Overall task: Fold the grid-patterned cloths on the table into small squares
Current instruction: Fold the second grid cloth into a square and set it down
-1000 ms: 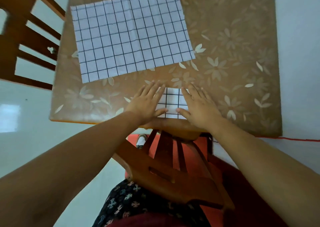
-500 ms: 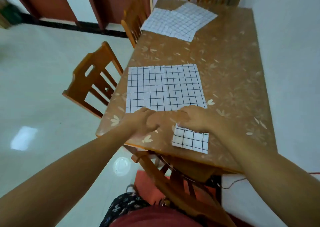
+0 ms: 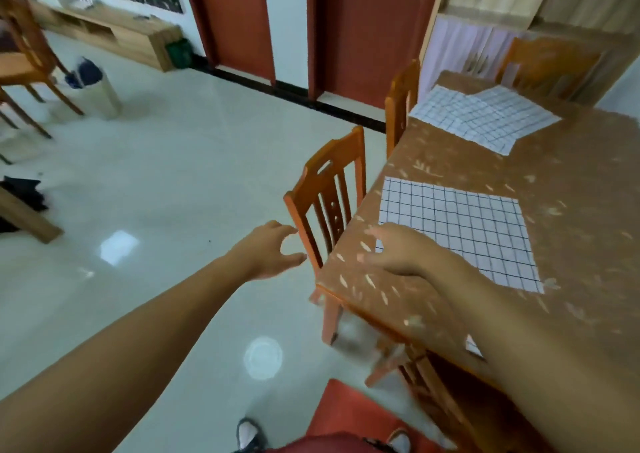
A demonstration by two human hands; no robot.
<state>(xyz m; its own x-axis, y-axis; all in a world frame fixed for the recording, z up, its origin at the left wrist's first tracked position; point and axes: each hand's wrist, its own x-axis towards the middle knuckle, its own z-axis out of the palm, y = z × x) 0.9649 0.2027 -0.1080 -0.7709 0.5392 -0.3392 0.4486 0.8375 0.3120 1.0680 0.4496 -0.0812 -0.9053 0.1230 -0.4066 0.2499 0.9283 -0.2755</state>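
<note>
The grid cloth (image 3: 460, 234) is noted flat on the worktop (image 3: 571, 210), left hand (image 3: 266, 253) empty with fingers (image 3: 273, 226) loosely spread, right hand (image 3: 405, 253) relaxed over its near corner; 2 corners should be pinched and matched squarely.

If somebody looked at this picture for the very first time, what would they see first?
Probably the big checked cloth lying flat on the brown table, with the right hand at its near corner. Next, the left hand, open beside the orange chair at the table's side. More checked cloths lie at the table's far end.
</note>
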